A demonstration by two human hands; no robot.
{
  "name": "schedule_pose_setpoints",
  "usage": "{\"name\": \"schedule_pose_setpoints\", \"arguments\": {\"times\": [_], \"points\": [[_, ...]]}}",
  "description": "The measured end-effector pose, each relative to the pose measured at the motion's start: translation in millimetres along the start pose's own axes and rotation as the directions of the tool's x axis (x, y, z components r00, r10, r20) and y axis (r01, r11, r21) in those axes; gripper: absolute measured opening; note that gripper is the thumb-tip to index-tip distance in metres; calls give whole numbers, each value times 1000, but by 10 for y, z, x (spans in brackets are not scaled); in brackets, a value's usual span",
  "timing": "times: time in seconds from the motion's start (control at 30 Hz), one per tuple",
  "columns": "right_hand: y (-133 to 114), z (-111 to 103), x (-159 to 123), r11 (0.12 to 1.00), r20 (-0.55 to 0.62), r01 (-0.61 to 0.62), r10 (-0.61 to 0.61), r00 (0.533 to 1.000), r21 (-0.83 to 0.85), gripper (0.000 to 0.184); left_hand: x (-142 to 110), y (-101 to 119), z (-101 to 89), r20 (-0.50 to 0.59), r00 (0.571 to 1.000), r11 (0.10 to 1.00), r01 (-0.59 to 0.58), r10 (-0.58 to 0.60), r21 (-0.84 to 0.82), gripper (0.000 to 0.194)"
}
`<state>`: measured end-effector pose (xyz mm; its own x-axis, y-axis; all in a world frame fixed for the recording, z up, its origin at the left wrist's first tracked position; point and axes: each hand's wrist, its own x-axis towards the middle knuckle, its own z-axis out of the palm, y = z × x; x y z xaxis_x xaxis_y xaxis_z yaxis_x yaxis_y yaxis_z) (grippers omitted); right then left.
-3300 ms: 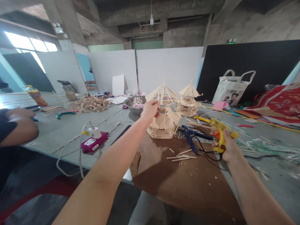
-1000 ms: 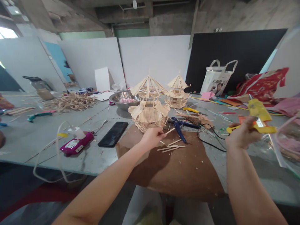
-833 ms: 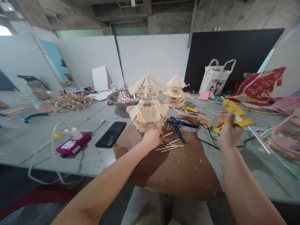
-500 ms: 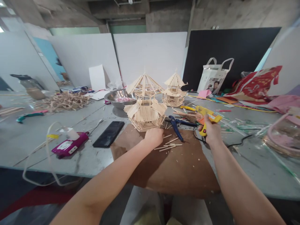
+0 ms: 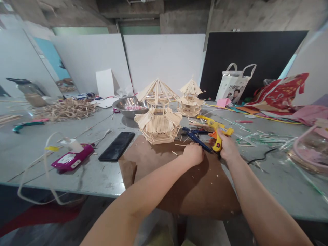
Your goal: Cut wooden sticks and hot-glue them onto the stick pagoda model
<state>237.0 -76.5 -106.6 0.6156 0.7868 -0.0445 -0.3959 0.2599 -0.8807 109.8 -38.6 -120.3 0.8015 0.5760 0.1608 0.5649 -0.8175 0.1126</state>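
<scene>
My left hand (image 5: 193,153) is closed low over the brown board (image 5: 192,191), beside the blue-handled cutter (image 5: 196,137). Its fingertips are hidden, so what they grip cannot be made out. A thin wooden stick (image 5: 180,145) reaches up to the fingers from the left, and a short piece of stick (image 5: 174,153) lies nearby. My right hand (image 5: 229,147) is wrapped round a yellow glue gun (image 5: 217,131), its nozzle pointing left. Behind my left hand stands a pavilion model of wooden sticks (image 5: 160,124), its upper roof only partly covered.
A smaller stick pavilion (image 5: 191,99) stands behind, near a metal bowl (image 5: 129,109). On the left are a black phone (image 5: 117,147), a purple power strip (image 5: 73,159) with a white cable, and a heap of sticks (image 5: 65,110). Plastic scraps and a clear pink-edged bag (image 5: 311,150) lie right.
My right hand has brought the glue gun left and inward. My left hand picked up a stick earlier and has now shifted right over the loose sticks. The blue cutter has swung round to the right.
</scene>
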Motion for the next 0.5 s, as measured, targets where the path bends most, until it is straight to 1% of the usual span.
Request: {"name": "schedule_pose_setpoints", "arguments": {"times": [0.13, 0.2, 0.3, 0.37, 0.43, 0.5], "points": [[1, 35, -10, 1000, -11, 6, -6, 1000, -12, 28, 35, 89, 107, -14, 999, 999, -38, 38, 4, 30], [9, 41, -7, 1000, -19, 3, -4, 1000, -22, 27, 46, 105, 148, -25, 999, 999, -38, 38, 4, 31], [46, 42, 8, 1000, -10, 6, -6, 1000, -27, 28, 45, 104, 161, -58, 998, 1000, -30, 30, -6, 36], [75, 39, 19, 999, 3, 19, -19, 1000, -28, 29, 28, 87, 115, -75, 997, 999, -37, 36, -3, 35], [94, 35, 25, 999, 5, 28, -28, 1000, -38, 31, 4, 45, 28, -78, 997, 1000, -22, 23, 18, 28], [98, 32, 25, 998, -8, 30, -30, 1000, -53, 33, -15, -28, -80, -71, 995, 997, 66, -63, 35, 24]]}}
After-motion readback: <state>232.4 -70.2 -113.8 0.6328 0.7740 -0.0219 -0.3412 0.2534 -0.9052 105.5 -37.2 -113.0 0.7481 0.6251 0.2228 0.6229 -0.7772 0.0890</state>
